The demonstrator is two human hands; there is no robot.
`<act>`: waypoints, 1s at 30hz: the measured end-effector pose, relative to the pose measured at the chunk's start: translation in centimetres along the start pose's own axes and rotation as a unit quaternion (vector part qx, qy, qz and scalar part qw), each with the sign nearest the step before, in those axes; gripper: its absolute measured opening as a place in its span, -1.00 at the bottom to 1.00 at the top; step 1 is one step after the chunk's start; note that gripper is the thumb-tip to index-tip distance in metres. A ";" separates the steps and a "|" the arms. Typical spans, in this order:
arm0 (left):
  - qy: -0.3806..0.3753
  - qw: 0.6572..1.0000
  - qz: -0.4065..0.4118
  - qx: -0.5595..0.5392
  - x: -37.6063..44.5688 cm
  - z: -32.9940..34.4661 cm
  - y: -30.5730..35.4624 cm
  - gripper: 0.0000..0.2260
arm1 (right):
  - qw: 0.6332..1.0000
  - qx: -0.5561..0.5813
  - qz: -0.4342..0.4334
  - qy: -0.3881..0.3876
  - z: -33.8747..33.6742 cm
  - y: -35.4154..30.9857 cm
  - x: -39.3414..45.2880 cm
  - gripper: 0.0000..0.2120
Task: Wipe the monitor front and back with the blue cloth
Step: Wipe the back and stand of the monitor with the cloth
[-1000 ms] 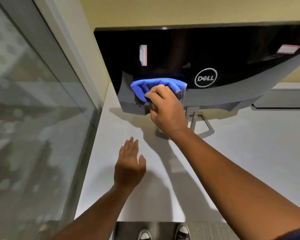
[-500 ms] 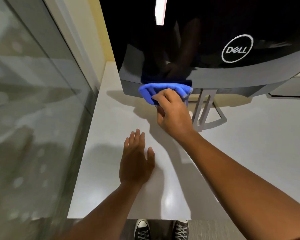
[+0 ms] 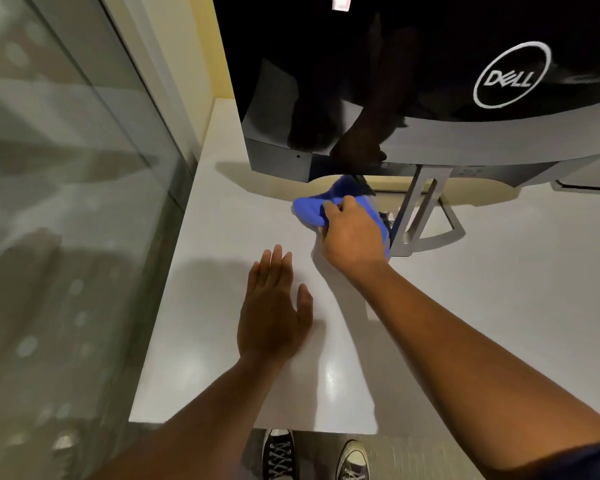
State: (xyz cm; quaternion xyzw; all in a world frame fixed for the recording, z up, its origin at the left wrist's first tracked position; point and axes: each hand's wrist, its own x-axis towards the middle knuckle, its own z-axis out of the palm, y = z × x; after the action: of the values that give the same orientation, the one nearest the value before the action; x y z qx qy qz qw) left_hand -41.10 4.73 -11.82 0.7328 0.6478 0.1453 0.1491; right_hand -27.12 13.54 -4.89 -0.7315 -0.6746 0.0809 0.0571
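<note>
The monitor (image 3: 413, 81) shows its glossy black back with a Dell logo and a grey lower band, standing on a grey stand (image 3: 420, 216) at the far side of the white desk (image 3: 222, 341). My right hand (image 3: 352, 237) grips the bunched blue cloth (image 3: 310, 207) just below the monitor's lower edge, left of the stand, off the monitor's surface. My left hand (image 3: 272, 313) lies flat on the desk, palm down, fingers together, holding nothing.
A glass partition (image 3: 66, 202) runs along the left edge of the desk. A yellow wall (image 3: 201, 46) is behind the monitor. A flat grey object (image 3: 589, 174) lies at the far right under the monitor. My shoes (image 3: 316, 455) show below the desk's near edge.
My right hand slid the cloth down the monitor's back, past the grey band, and off its lower edge. The view moved closer to the monitor. My left hand stayed flat on the desk.
</note>
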 end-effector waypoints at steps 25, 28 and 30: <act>0.012 1.000 -0.005 0.022 0.0 -0.1 0.3 -0.45 | 0.994 0.043 -0.093 0.047 2.3 2.9 -4.6 -0.52; 0.012 1.000 -0.006 0.020 0.0 -0.1 0.3 -0.44 | 0.995 0.045 -0.084 -0.007 1.8 2.2 -4.4 -0.46; 0.013 1.000 -0.004 0.018 0.0 -0.2 0.5 -0.43 | 0.994 0.021 -0.092 -0.063 1.9 1.6 -3.2 -0.39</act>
State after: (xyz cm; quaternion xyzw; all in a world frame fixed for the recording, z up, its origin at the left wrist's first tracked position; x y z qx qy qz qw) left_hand -40.73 4.70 -11.47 0.7307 0.6553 0.1421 0.1281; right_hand -26.21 10.16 -6.92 -0.6584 -0.7395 0.1352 0.0376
